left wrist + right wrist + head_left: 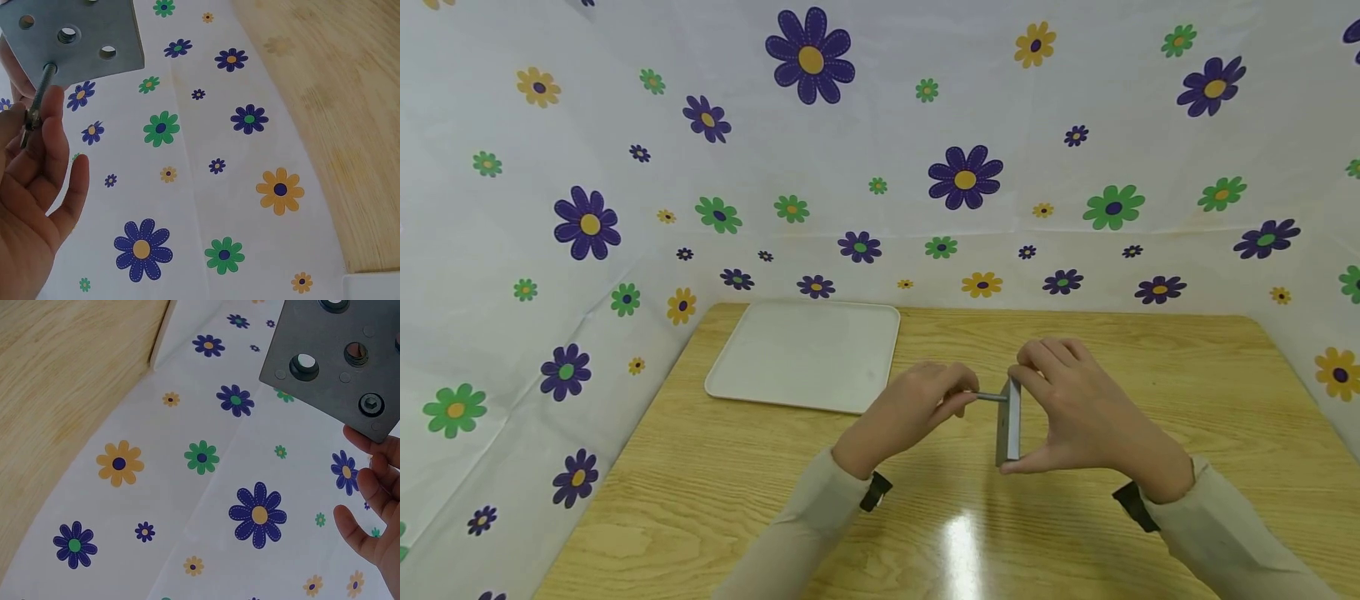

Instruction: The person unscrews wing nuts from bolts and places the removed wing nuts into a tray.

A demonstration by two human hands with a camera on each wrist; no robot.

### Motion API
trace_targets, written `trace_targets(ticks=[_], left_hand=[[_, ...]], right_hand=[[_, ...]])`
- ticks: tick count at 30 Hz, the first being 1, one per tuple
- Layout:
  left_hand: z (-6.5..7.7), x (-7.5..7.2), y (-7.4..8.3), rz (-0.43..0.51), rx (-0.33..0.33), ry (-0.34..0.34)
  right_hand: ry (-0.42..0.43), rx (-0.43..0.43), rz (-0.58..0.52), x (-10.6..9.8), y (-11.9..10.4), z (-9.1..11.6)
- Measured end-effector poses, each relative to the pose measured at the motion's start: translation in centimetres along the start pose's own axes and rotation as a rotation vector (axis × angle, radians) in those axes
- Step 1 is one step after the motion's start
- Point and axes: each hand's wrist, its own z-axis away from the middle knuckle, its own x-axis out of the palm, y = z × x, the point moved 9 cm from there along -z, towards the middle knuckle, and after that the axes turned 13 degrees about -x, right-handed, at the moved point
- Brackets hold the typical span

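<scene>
A thick grey metal plate (1009,425) with several round holes is held upright above the table by my right hand (1075,408), thumb at its lower edge and fingers at its upper edge. From its left face sticks out a threaded bolt (44,87). Fingers of my left hand (917,404) pinch a small nut (32,117) near the bolt's free end; the fingers partly cover it, so its exact shape is unclear. On the plate's other face, a hex-socket bolt head (371,404) sits in a corner hole, close to the fingers (378,487) of my right hand.
A white rectangular tray (805,354) lies at the back left of the wooden table (700,500). White cloth (880,108) printed with flowers stands behind the table and along its sides. Black bands (876,492) show at both wrists.
</scene>
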Motion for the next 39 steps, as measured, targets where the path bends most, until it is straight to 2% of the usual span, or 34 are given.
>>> trace_targets(ticks=[5, 9, 12, 18, 22, 28, 39], left_hand=[[-0.1, 0.7, -0.6, 0.107, -0.073, -0.106], [-0.1, 0.8, -0.6, 0.094, -0.095, -0.137], [-0.1, 0.6, -0.3, 0.031, -0.061, -0.101], [0.2, 0.3, 0.4, -0.168, 0.034, 0.028], [0.3, 0.4, 0.4, -0.213, 0.045, 0.058], [0.3, 0.3, 0.4, -0.214, 0.033, 0.055], [0.5, -0.2, 0.5, -0.144, 0.071, 0.091]], right_hand=[[-0.007, 0.006, 0.010, 0.0, 0.1, 0.0], [-0.007, 0.005, 0.011, 0.0, 0.1, 0.0], [-0.003, 0.003, 0.011, 0.0, 0.1, 0.0], [0.000, 0.002, 0.004, 0.0, 0.1, 0.0], [-0.004, 0.004, 0.000, 0.0, 0.1, 0.0], [0.002, 0.004, 0.003, 0.1, 0.1, 0.1], [-0.007, 0.011, 0.004, 0.0, 0.2, 0.1]])
